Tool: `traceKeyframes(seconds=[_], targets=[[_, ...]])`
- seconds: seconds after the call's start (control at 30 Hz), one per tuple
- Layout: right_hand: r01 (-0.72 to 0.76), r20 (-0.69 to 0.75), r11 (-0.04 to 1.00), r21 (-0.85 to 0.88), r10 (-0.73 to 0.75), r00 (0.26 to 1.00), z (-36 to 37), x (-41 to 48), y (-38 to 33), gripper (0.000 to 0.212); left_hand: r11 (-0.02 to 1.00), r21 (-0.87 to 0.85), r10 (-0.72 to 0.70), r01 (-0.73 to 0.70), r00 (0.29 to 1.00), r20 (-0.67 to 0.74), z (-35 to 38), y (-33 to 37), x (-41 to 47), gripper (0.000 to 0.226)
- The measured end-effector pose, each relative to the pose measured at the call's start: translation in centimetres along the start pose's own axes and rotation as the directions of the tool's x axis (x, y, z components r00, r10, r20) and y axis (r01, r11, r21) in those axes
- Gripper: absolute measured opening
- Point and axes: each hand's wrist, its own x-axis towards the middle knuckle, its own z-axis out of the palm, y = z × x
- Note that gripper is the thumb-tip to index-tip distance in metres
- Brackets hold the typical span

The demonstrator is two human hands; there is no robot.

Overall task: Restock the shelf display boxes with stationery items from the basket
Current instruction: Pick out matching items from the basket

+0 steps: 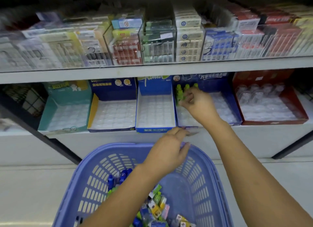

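Observation:
A purple plastic basket point(94, 179) sits at the bottom centre with several small wrapped stationery items point(157, 208) in it. On the lower shelf stands a row of display boxes with clear blister trays. My right hand point(198, 103) reaches into the dark blue box point(235, 115) and pinches a green item point(179, 98) next to a few green ones standing at the back left. My left hand point(169, 150) hovers over the basket's far rim, fingers curled; whether it holds anything I cannot tell.
Left of the dark blue box stand a blue-and-white box point(155, 126), a blue-and-yellow box point(94, 115) and a teal box point(45, 118). A red box point(301, 115) holds clear pieces. The upper shelf point(152, 72) is packed with boxed goods.

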Motion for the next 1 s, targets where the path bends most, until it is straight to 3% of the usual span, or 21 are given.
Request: traceKeyframes(seconds=[0.03,0.1,0.2,0.3,0.37,0.47,0.63,0.8,1.0], targets=[[-0.016,0.048,1.0,0.018,0.015,0.999,-0.2,-1.3,-0.6,0.013,0.999,-0.027,-0.04,0.04,0.999,-0.022,0.1,-1.1,-1.3,0.027],[-0.058,0.273,0.998,-0.002,0.056,0.96,-0.1,-4.3,-1.8,0.02,0.982,-0.037,-0.184,0.186,0.982,0.043,0.7,-4.0,-4.2,0.016],[-0.059,0.609,0.981,-0.186,0.162,0.777,2.4,-8.6,-2.8,0.023,0.916,0.131,-0.4,0.378,0.88,0.258,2.7,-8.7,-7.9,0.02],[0.005,0.735,0.911,-0.413,0.33,0.592,6.9,-11.7,-1.5,0.031,0.883,0.229,-0.469,0.409,0.765,0.442,5.8,-12.0,-11.6,0.035],[0.05,0.751,0.871,-0.49,0.391,0.532,10.1,-13.1,0.1,0.033,0.88,0.247,-0.474,0.407,0.707,0.525,7.6,-13.7,-14.2,0.044],[0.112,0.766,0.848,-0.519,0.403,0.5,14.4,-14.8,3.1,0.035,0.889,0.239,-0.456,0.389,0.716,0.529,9.1,-15.0,-16.3,0.047],[0.057,0.797,0.921,-0.386,0.301,0.523,19.4,-16.1,6.0,0.046,0.881,0.17,-0.467,0.442,0.75,0.468,9.3,-15.4,-15.7,0.022],[0.084,0.78,0.92,-0.383,0.273,0.563,21.7,-16.3,8.1,0.032,0.837,0.122,-0.529,0.534,0.732,0.43,9.7,-15.6,-15.3,0.022],[0.038,0.795,0.914,-0.403,0.329,0.51,21.6,-15.7,9.2,0.02,0.806,0.239,-0.592,0.542,0.723,0.356,9.2,-15.7,-13.3,0.018]])
